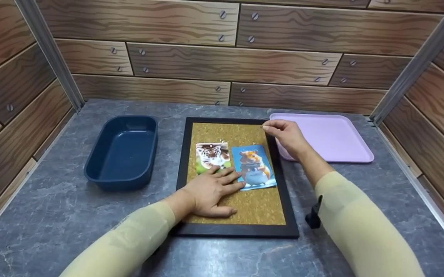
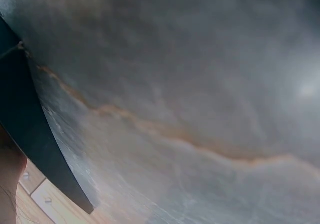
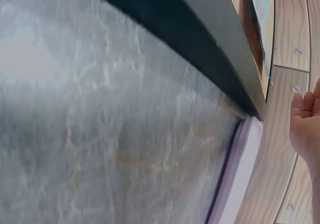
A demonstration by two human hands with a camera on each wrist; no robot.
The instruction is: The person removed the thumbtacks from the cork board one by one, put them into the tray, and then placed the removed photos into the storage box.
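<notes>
A black-framed cork board (image 1: 245, 211) lies flat on the table. Two pictures are on it: a tiger cub picture (image 1: 212, 154) on the left and a hamster picture (image 1: 254, 167) on the right. Small pins (image 1: 222, 141) show near their top edges. My left hand (image 1: 212, 192) rests spread on the board, its fingers over the tiger picture's bottom and the hamster picture's left edge. At the board's top right corner, my right hand (image 1: 287, 136) brings thumb and forefinger together around a tiny pin (image 1: 262, 127), mostly hidden by the fingertips.
A deep blue plastic bin (image 1: 123, 154) stands left of the board. To the right lies a lilac tray (image 1: 329, 138), partly behind my right hand. Wood-patterned panels (image 1: 183, 57) and metal posts close in the back and sides of the grey marbled table (image 1: 52, 215).
</notes>
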